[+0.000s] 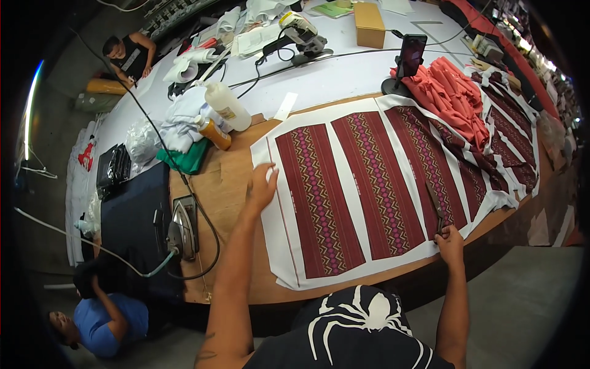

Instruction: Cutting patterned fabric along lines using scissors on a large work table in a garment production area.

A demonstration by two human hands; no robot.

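A white cloth [265, 227] printed with dark red patterned panels [322, 203] lies spread over the wooden table. At its left edge is my left hand [262, 186], fingers stretched out and resting on the border, thumb a little apart. My right hand [450, 242], near the cloth's front edge, is closed round the handles of dark scissors [434, 200]. Their long blades point away from me over the third panel. Toward the right the cloth bunches into folds, with a heap of coral-red fabric [445, 95] on it.
On the left stand an iron [181, 234] with its hose, a white jug [227, 106] and an orange bottle [213, 133]. A phone on a stand [410, 55], a cutting machine [304, 37] and a cardboard box [369, 26] are farther back. Two people [110, 323] are at the left.
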